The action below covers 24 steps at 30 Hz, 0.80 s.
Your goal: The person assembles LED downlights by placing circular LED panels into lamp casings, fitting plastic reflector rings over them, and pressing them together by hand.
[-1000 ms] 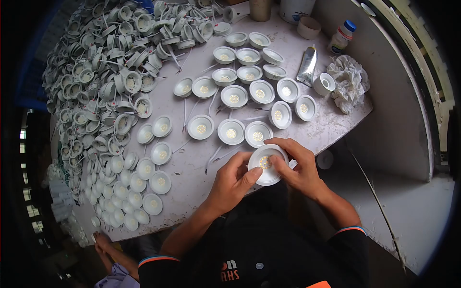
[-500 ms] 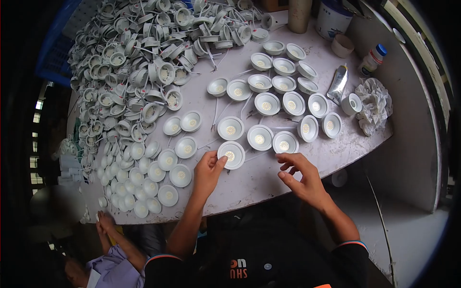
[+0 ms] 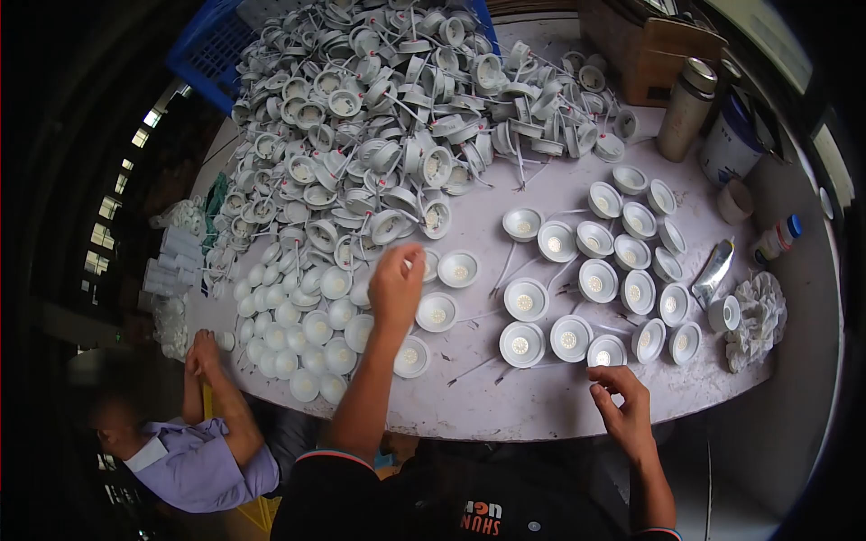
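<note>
My left hand (image 3: 397, 287) is raised over the left group of white round lamps (image 3: 338, 355), beside a lamp (image 3: 437, 311); its fingers are curled and blurred, and whatever they may hold is hidden. My right hand (image 3: 622, 406) hovers at the front edge of the table, just below a lamp (image 3: 606, 353), with its thumb and fingers apart and nothing between them. Several white lamps with dotted yellowish centres stand face up in rows, among them one at the front left of the right group (image 3: 522, 344). Thin wires trail from some of them.
A large heap of white lamp housings (image 3: 361, 135) covers the back left. To the right are a metal flask (image 3: 687, 108), a bucket (image 3: 735, 135), a blue-capped bottle (image 3: 778, 238), a silver tube (image 3: 714, 270) and crumpled paper (image 3: 756, 320). A co-worker (image 3: 203, 460) sits at the left.
The view has swung left. The lamp that both hands held was set down at the front of the right group. My left hand has since moved away from it, up and left over the heap's edge.
</note>
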### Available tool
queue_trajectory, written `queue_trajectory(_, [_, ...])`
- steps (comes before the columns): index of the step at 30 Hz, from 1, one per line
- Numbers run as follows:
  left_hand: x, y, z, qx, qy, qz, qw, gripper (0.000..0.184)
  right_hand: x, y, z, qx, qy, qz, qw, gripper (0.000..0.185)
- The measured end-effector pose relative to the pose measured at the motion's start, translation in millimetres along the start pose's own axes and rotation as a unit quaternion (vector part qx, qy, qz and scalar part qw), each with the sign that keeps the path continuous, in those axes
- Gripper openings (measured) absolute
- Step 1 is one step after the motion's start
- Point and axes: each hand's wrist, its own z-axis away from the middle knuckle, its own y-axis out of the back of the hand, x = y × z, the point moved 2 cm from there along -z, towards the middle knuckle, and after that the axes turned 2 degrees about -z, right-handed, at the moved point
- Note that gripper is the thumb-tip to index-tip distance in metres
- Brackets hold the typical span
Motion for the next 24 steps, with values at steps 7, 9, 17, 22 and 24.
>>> queue_trajectory(7, [-84,8,-93,0.027,-0.130,-0.313,0.940,0.027,2,-4,-8,-0.012,-0.003,0.015,1.000,0.021])
queue_trajectory(9, [-85,11,-100,0.003,-0.135,-0.290,0.947,0.029,-2,-5,-9,-0.011,-0.004,0.017,1.000,0.021])
queue_trajectory(17, [37,66,-47,-0.108,0.071,0.392,0.911,0.023,-16,-5,-4,0.015,0.019,-0.011,1.000,0.019])
queue_trajectory(22, [116,54,8,-0.365,0.041,0.354,0.860,0.024,-52,-10,-20,0.049,0.089,-0.124,0.987,0.027])
queue_trajectory(24, [137,40,28,-0.440,-0.004,0.304,0.845,0.024,-69,-10,-24,0.007,0.084,-0.130,0.988,0.040])
